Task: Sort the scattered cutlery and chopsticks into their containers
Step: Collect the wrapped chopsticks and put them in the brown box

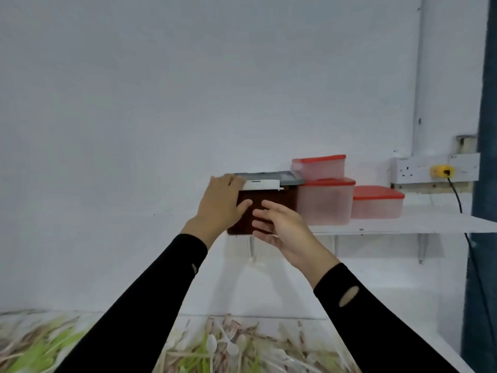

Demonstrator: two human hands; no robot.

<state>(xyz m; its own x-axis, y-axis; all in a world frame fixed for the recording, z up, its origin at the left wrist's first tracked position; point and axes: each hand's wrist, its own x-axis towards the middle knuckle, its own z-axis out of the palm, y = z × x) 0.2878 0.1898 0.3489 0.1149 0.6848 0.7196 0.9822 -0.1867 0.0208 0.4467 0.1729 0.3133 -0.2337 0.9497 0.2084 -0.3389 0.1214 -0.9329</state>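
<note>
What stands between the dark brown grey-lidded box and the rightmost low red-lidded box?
In the head view, a tall translucent red-lidded plastic box, with a smaller red-lidded box stacked on it.

Brown container, grey lid; red-lidded tubs.

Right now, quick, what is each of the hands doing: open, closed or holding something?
Left hand: grips the brown container at its top corner.
Right hand: open, at the container's front.

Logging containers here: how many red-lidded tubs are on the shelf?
3: small tub stacked atop large tub; low tub right of them on the shelf. Others could be hidden.
</note>
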